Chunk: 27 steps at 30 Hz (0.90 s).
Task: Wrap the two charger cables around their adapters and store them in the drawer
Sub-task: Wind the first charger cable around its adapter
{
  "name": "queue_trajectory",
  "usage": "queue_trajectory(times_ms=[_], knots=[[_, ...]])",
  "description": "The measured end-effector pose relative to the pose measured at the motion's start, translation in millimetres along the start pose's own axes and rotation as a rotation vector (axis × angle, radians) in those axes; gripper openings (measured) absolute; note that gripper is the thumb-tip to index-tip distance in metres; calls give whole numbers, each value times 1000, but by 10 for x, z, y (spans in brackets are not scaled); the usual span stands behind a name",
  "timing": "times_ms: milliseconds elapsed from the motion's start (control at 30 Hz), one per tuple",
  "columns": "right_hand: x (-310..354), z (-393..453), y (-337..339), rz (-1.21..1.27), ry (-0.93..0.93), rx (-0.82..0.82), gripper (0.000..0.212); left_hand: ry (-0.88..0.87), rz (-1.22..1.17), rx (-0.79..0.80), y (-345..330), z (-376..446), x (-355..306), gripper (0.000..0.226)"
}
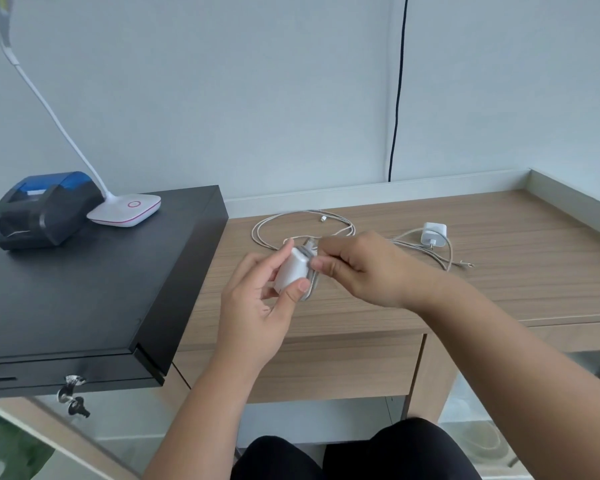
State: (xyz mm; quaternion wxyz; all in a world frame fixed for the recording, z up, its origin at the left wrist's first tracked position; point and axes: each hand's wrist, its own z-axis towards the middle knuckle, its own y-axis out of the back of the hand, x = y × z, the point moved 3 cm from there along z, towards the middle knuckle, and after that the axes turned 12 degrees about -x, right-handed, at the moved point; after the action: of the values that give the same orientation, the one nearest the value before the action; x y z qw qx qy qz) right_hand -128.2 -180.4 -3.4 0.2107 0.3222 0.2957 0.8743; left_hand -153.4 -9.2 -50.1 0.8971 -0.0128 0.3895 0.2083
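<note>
Both hands are up over the front half of the worktop, busy with the first charger. The left hand (257,303) grips a white adapter (293,270) between thumb and fingers, holding it clear of the surface. The right hand (364,268) pinches that adapter's cable (281,220) right against the block, and a few turns of cord already lie around the adapter's right side.

I'd judge the task at an early stage. Most of this cable still lies in a loose loop on the worktop behind the hands, its plug end near the back edge, so plenty of winding is left. The second adapter (433,233) stands untouched toward the back right, with its own cable (444,254) sprawled beside it, the loose end trailing right. The drawer (326,365) under the front edge looks shut, so it has yet to be opened and nothing is stored.

As for room, the wooden worktop (516,271) is bare to the right of the hands and along its front edge. A low raised lip runs along the back and right edges. To the left a black cash drawer box (84,289) sits higher than the wood, its corner close to the left hand; it carries a small printer (39,209) and a lamp base (125,209). The slack loop could snag on that corner while being wound.
</note>
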Motion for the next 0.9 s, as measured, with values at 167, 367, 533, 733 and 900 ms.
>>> queue_trajectory(times_ms=[167, 367, 533, 733, 900], knots=[[-27, 94, 51, 140, 14, 11, 28, 187, -116, 148, 52, 45, -29, 44], [-88, 39, -75, 668, -229, -21, 27, 551, -551, 225, -6, -84, 22, 68], [-136, -47, -295, 922, -410, -79, 34, 706, -781, 199, -123, -194, 22, 73], [-175, -114, -465, 924, -531, -120, 30, 815, -954, 46, -190, -214, 44, 56], [-157, -170, -475, 202, -327, -133, 21, 863, -917, -186, -240, -194, 60, 37]])
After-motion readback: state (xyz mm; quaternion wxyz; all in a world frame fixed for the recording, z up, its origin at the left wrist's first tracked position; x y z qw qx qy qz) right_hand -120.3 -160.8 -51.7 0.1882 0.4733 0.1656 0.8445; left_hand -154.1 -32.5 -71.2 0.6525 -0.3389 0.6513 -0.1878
